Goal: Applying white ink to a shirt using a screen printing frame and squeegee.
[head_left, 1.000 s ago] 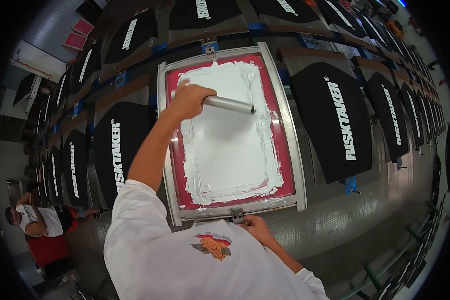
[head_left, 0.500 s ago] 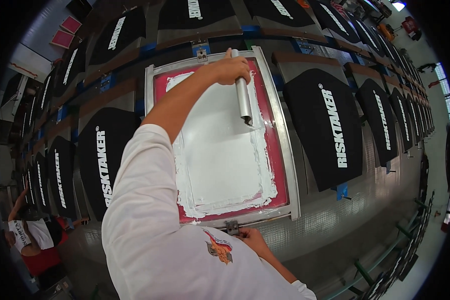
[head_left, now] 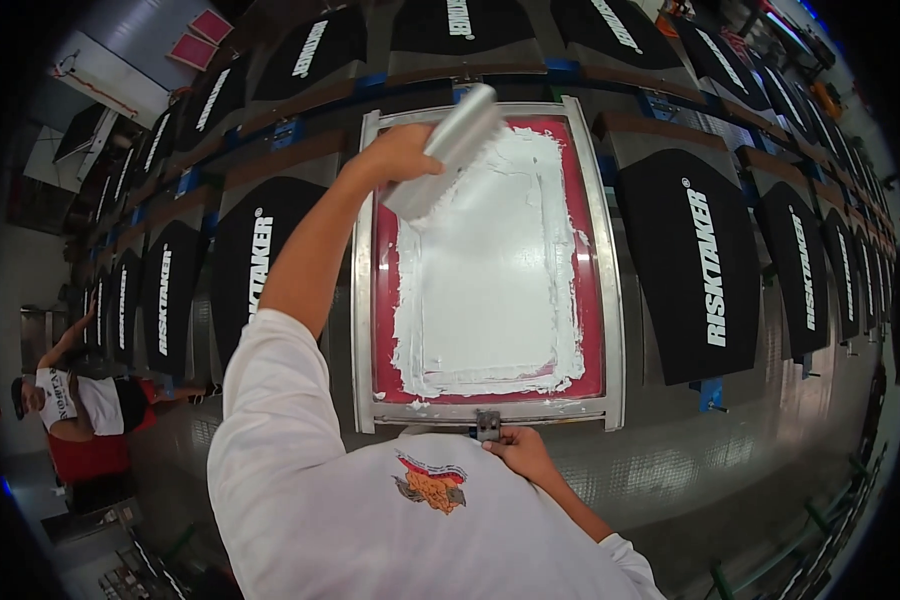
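Observation:
My left hand (head_left: 402, 155) is closed around a silver metal squeegee (head_left: 462, 130), held slanted over the far left part of a screen-printing frame (head_left: 613, 300). White ink clings along the squeegee's right edge. Thick white ink (head_left: 490, 290) coats the middle of the screen, with ridged smears around it and the red mesh (head_left: 590, 350) bare along the sides. At the frame's near edge sits a small metal clamp (head_left: 487, 423). My right hand (head_left: 525, 455) is beside it with bent fingers pressed against it; the fingertips are partly hidden.
Black fabric panels with white lettering lie on boards in rows left, right (head_left: 688, 265) and beyond the frame (head_left: 460, 30). Blue brackets (head_left: 710, 392) show under the boards. A person (head_left: 80, 405) in a white shirt is at the far left, one arm raised to a panel.
My left hand has carried the squeegee leftward from the screen's far right, turning it from nearly upright to slanted. My right hand stays by the clamp. The whole view has shifted.

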The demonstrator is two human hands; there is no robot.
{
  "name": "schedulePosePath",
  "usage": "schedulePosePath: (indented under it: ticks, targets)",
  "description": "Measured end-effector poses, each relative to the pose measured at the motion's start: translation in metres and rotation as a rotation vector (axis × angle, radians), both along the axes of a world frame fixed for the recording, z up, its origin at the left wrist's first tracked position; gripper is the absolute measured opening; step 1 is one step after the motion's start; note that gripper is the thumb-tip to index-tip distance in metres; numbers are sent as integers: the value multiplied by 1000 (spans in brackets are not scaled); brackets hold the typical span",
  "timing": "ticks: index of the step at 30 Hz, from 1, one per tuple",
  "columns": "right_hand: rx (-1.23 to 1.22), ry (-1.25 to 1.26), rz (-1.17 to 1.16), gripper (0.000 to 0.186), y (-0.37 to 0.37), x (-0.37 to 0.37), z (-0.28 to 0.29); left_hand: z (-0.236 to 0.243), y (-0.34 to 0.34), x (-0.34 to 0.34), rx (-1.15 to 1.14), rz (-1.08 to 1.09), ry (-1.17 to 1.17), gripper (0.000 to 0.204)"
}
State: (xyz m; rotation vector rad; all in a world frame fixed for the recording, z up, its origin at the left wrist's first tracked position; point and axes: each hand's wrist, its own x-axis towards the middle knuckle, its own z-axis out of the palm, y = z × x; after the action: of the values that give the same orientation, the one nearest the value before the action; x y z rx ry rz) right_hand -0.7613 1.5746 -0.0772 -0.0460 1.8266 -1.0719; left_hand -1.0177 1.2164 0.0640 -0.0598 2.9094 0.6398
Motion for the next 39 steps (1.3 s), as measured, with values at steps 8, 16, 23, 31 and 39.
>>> schedulePosePath:
  ticks: [8,16,23,31,39]
  targets:
    - [32,76,89,29,-3,-8,11,-31,-9,52,-1,681,-8,44]
    - [42,92,111,28,-3,-11,7,-37,33,28,-99,599,-131,37]
    - [33,41,49,22,-1,-5,2,-39,13,-10,125,216,57,47]
    - [36,56,55,27,-3,-7,7,-113,21,-36,-234,-101,485,40]
    - [-18,182,110,28,-9,-8,9,-98,60,119,-68,-36,429,43]
